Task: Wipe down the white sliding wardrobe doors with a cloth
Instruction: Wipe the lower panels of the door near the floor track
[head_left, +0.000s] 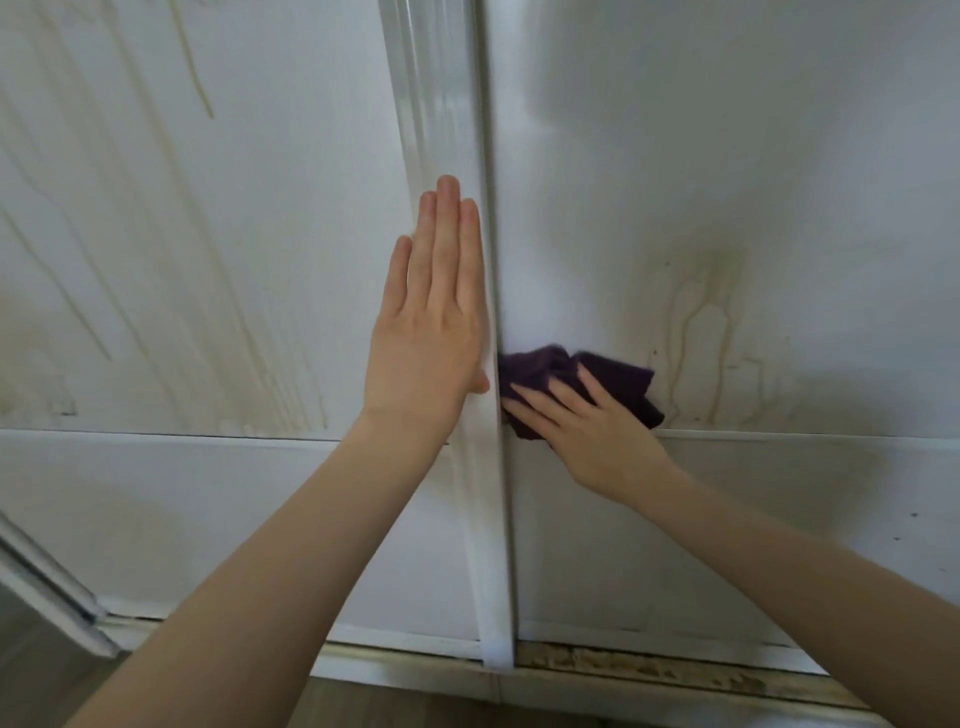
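— Purple cloth, bunched up, sits under the right hand, whose fingers are spread flat on it and press it against the right door. It lies just above the horizontal rail, tight against the vertical frame strip.

— And the left hand?

— Open and flat, grasping nothing, fingers together pointing to twelve o'clock. It rests on the left door right at the strip's edge, at nine o'clock from the cloth. My guess is that it steadies the sliding panel.

— So which step is this?

— Wiping the right door's lower-left corner, I'd judge. A brownish run-stain lies at about two o'clock from the cloth, not yet cleaned.

— Next move?

— Probably a firm sweep toward that stain, pressing hard while the other hand braces the panel against rolling.

— Farther off?

— Yellowish streaks run down the left door, up at ten o'clock. Plenty seems left to do.
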